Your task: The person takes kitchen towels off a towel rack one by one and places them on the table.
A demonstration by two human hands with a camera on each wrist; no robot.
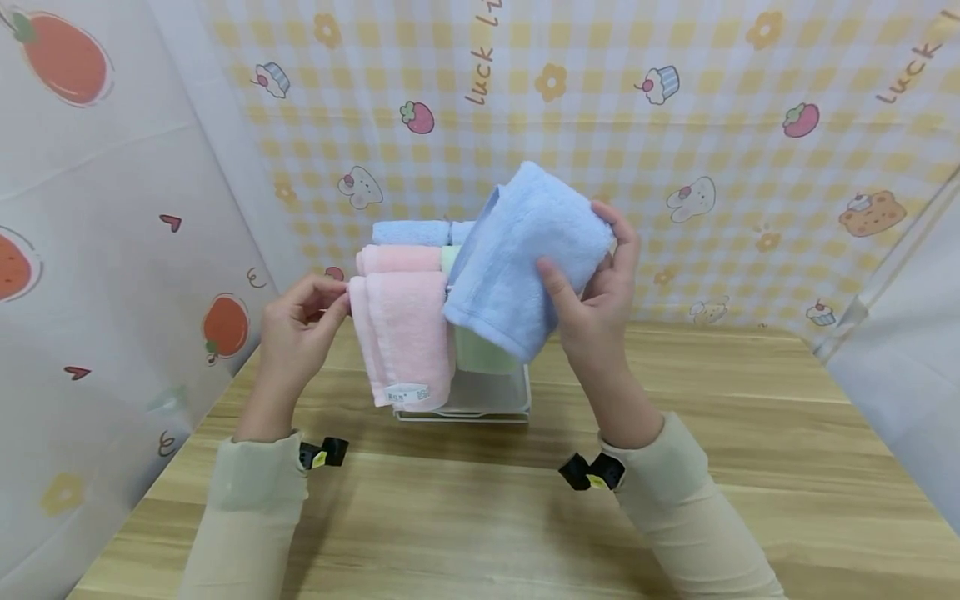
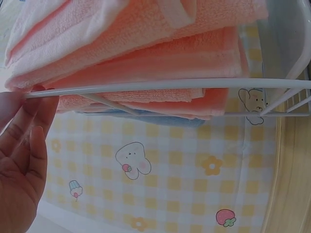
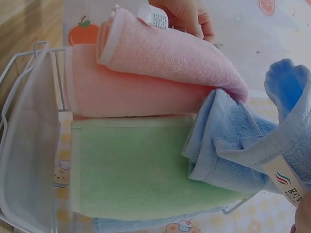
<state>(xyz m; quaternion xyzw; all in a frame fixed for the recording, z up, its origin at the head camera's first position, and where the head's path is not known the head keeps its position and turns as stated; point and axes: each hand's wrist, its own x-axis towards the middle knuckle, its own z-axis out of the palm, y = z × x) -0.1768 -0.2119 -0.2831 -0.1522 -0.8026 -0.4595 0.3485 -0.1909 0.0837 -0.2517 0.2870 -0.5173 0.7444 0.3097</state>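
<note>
My right hand (image 1: 600, 312) grips a folded blue towel (image 1: 528, 250), thumb on its near face, fingers behind. The towel tilts over the right half of a white wire rack (image 1: 465, 417), and a white label (image 3: 283, 180) hangs from it. At the rack's left end, my left hand (image 1: 296, 329) pinches the tip of a white rod (image 2: 170, 86) beside the front pink towel (image 1: 411, 325). That towel hangs folded over the rack with a tag at its lower edge. Partly hidden by the held towel, a green towel (image 3: 141, 165) hangs to the right.
Behind the front pink towel hang another pink towel (image 1: 405, 257) and, farther back, a blue one (image 1: 408, 232). A pale tray (image 3: 29, 141) forms the rack's base on the wooden table (image 1: 450, 525). A patterned curtain (image 1: 720, 125) stands close behind; another borders the left.
</note>
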